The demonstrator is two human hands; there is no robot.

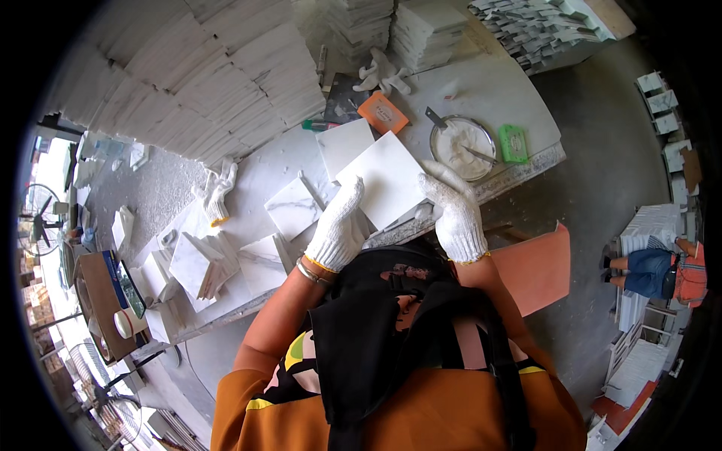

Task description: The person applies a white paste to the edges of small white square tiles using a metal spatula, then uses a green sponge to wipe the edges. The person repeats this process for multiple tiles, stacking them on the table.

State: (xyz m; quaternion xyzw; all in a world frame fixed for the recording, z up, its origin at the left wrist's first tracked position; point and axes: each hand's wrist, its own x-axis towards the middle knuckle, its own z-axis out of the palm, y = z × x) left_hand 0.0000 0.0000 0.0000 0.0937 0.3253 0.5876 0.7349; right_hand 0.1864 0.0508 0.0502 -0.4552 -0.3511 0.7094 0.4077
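Observation:
A square white marble tile (pixel 383 179) is held tilted between my two gloved hands, above the near edge of the workbench. My left hand (pixel 338 229), in a white knit glove, grips its left side with the thumb along the face. On the right side my right hand (pixel 453 209), gloved the same way, grips the other edge. Most fingers are hidden behind the tile. Just behind it lies another pale tile (pixel 342 144). A grey-veined tile (pixel 293 209) rests on the bench to the left of my left hand.
A round metal bowl of white paste (pixel 460 143) with spatulas stands at right, beside a green box (pixel 514 144). An orange box (pixel 383 113) and loose gloves (pixel 380 74) lie farther back. Tile stacks (pixel 199 264) stand left; a large tile wall (pixel 203 68) rises behind. Another person (pixel 654 272) is far right.

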